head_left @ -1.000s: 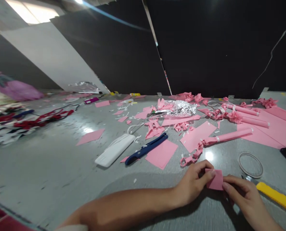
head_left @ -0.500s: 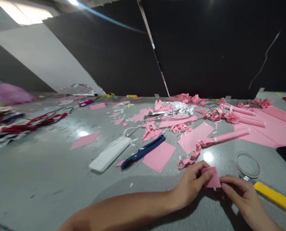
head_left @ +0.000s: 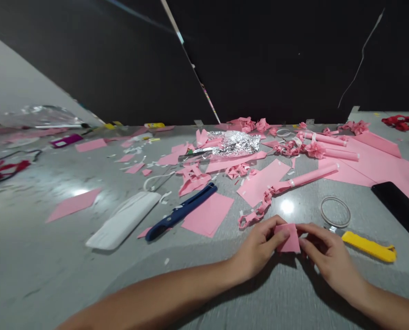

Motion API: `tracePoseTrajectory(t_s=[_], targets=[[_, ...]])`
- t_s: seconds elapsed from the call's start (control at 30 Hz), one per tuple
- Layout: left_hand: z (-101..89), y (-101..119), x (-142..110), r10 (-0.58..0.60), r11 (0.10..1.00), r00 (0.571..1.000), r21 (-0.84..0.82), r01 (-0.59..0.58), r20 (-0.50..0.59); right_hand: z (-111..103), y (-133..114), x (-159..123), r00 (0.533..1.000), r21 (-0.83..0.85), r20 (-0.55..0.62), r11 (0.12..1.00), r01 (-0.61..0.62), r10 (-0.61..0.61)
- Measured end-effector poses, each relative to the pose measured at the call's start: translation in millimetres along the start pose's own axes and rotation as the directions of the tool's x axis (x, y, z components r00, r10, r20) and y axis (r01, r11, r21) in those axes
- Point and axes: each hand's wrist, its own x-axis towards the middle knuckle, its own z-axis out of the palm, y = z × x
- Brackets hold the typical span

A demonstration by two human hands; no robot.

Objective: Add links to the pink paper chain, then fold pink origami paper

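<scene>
A small pink paper square (head_left: 289, 239) is pinched between the thumb and fingers of my left hand (head_left: 259, 247). My right hand (head_left: 330, 256) is closed at the square's right edge, its thumb and forefinger on the paper there. Just beyond my left hand lies a pink paper roll (head_left: 309, 178) with a twisted paper chain at its near end. A yellow box cutter (head_left: 367, 246) rests right of my right hand. Behind it is a roll of clear tape (head_left: 335, 211), seen as a ring.
A blue cutting tool (head_left: 180, 213) lies by pink sheets (head_left: 209, 215). Left of it is a white power bank-like block (head_left: 125, 222). Crumpled foil (head_left: 237, 143) and pink scraps spread toward the black wall (head_left: 276, 59). A black phone (head_left: 399, 208) sits at the right.
My view has turned rightward, so things appear shifted left. My left hand keeps the pink paper square, while my right fingers have moved up along its right edge.
</scene>
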Motion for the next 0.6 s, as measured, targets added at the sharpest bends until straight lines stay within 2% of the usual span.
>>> tracePoseTrajectory(t_s=[0.13, 0.23, 0.6], targets=[[-0.4, 1.7, 0.9, 0.002, 1.0, 1.0, 0.004, -0.002, 0.0, -2.5, 0.8, -1.1, 0.982, -0.014, -0.08, 0.985, 0.169, -0.17], [-0.7, 1.6, 1.5, 0.0, 1.0, 1.0, 0.024, 0.0, -0.004, -5.0, 3.1, 0.2, 0.959, -0.049, -0.08, 0.962, 0.268, -0.271], [-1.3, 3.3, 1.4, 0.006, 0.998, 1.0, 0.061, -0.008, 0.021, -4.7, 7.2, -3.1, 0.965, -0.092, 0.041, 0.96, 0.263, -0.261]])
